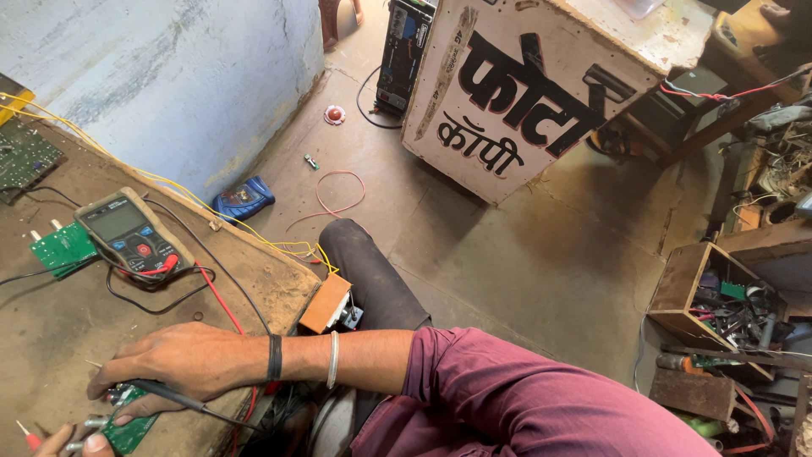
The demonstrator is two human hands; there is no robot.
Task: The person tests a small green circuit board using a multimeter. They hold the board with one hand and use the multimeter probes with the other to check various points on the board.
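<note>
My right hand [173, 362] reaches across the brown workbench [59, 330] and grips a black test probe [169, 393], its tip lying against a small green circuit board [128, 432]. Only the fingertips of my left hand [74, 443] show at the bottom edge, pinching that board. A red probe tip [27, 437] pokes out just left of them. A grey multimeter [127, 233] lies further back on the bench, with red and black leads running from it toward my hands.
Another green board [61, 247] and a larger circuit board [24, 156] lie on the bench, crossed by yellow wires [169, 182]. An orange box [326, 303] sits at the bench corner. On the floor are a blue device [244, 199], a white lettered cabinet [524, 85] and a wooden crate of parts [710, 305].
</note>
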